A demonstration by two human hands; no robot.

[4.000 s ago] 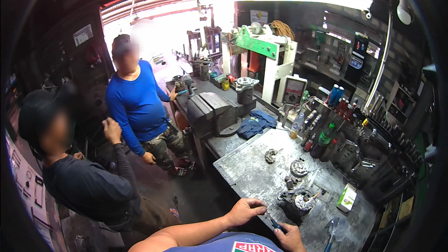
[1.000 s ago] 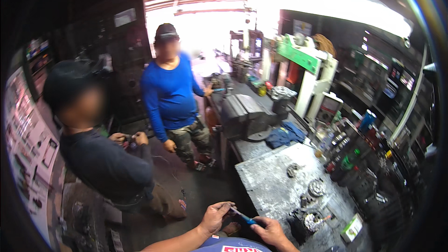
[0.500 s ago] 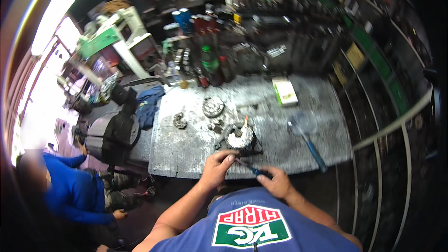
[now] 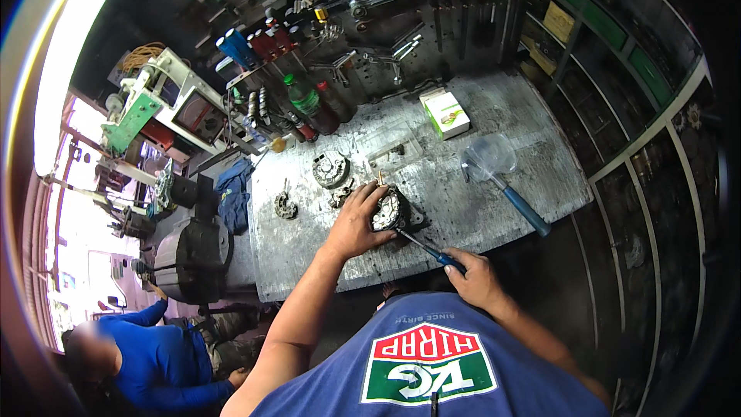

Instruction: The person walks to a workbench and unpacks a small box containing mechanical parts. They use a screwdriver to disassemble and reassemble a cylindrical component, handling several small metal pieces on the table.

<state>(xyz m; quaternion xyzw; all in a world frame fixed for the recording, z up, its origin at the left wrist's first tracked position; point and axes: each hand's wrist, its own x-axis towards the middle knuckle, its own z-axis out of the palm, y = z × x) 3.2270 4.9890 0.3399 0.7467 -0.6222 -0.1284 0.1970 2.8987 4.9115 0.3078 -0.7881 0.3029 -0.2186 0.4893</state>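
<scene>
My left hand (image 4: pixel 356 224) rests on a round metal motor part (image 4: pixel 390 208) that sits on the grey metal workbench (image 4: pixel 463 201), gripping its left side. My right hand (image 4: pixel 475 278) is closed around a blue-handled screwdriver (image 4: pixel 428 251) whose shaft points up-left into the part's lower edge. Loose round metal components (image 4: pixel 330 168) and a smaller piece (image 4: pixel 285 205) lie on the bench to the left of my left hand.
A blue-handled tool under a clear plastic piece (image 4: pixel 502 181) lies at right, a small white-and-green box (image 4: pixel 445 113) at the back. Bottles and cans (image 4: pixel 309 104) line the rear; wrenches hang above. A bench machine (image 4: pixel 189 251) and blue cloth (image 4: pixel 231 193) sit left. A person in blue (image 4: pixel 154 359) crouches lower left.
My view swung from the two people by the doorway down onto the bench. My left hand moved onto the motor part, and the screwdriver in my right hand now reaches it.
</scene>
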